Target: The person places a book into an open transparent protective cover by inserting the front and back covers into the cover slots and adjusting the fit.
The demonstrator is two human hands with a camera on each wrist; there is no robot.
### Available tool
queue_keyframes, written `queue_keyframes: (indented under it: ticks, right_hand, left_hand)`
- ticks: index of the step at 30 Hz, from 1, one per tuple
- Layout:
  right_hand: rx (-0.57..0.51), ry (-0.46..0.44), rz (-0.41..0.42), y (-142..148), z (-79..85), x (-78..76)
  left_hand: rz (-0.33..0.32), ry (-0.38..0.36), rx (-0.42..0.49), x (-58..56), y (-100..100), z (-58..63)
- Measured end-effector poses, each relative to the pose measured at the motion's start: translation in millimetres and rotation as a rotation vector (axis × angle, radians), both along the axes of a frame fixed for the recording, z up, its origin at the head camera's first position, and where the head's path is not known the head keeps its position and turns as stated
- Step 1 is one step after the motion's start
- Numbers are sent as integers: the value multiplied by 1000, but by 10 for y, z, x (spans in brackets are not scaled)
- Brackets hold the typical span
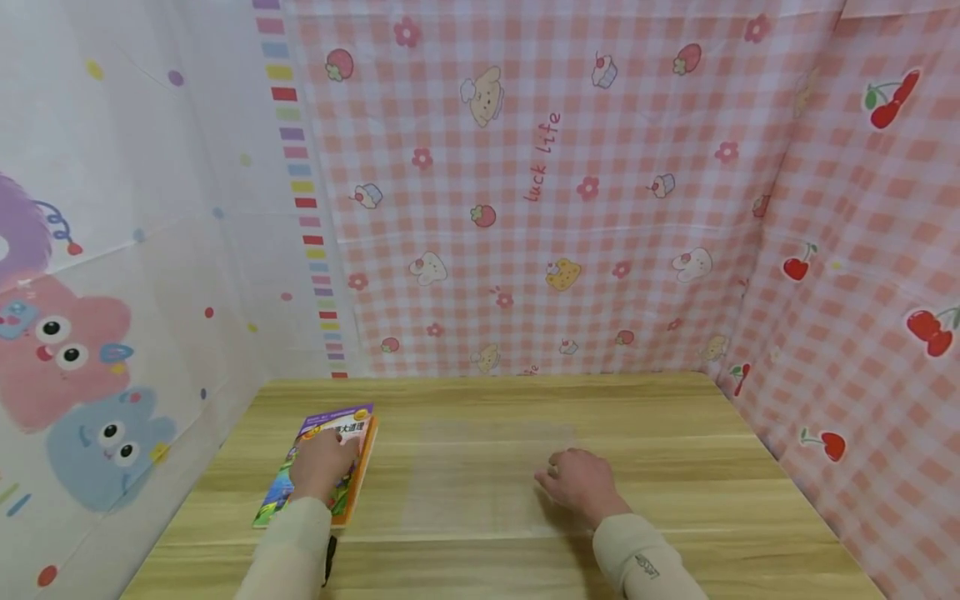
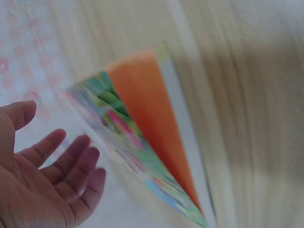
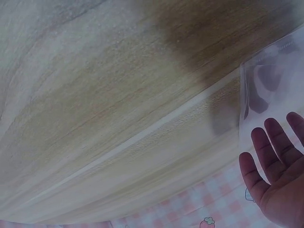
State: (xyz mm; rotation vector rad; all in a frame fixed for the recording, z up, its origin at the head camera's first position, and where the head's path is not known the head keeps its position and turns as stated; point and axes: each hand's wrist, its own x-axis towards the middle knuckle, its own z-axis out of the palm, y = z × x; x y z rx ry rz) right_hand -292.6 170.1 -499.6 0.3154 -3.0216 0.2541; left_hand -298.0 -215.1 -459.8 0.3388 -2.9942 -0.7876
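Observation:
My left hand (image 1: pixel 322 462) is over a colourful book (image 1: pixel 281 487) on the left of the table. The left wrist view shows its fingers loosely bent, holding nothing and apart from the book cover (image 2: pixel 128 128). An orange surface with a pale edge (image 2: pixel 142 95) shows below that cover; whether it is a second book I cannot tell. To the right, my right hand (image 1: pixel 581 483) hovers by the right edge of a clear plastic sheet or sleeve (image 1: pixel 480 483). Spread, relaxed fingers show in the right wrist view, close to the plastic (image 3: pixel 270 90). Whether they touch it is unclear.
The wood-patterned table (image 1: pixel 675 450) runs back to a pink checked cloth (image 1: pixel 525 250). Printed cloths also hang at the left and right sides. A small dark strap-like thing (image 1: pixel 330 558) shows beside the left sleeve.

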Motion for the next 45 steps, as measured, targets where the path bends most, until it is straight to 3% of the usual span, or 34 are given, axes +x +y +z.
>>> queue_keyframes:
  ticks: [9,18,37,45]
  right_hand:
    - [16,32,-20,36,-45,-5]
    - [15,26,-20,69,-39,22]
    - [29,54,-33,146,-71,23]
    - [26,67,-34,164,-71,42]
  left_hand:
    - [166,-22,-53,115,-169,-109]
    - [254,-78,-35,189,-236,-207]
    - [323,-171,-111,159,-272,-335]
    - [351,-199,-106,163,-311,-305]
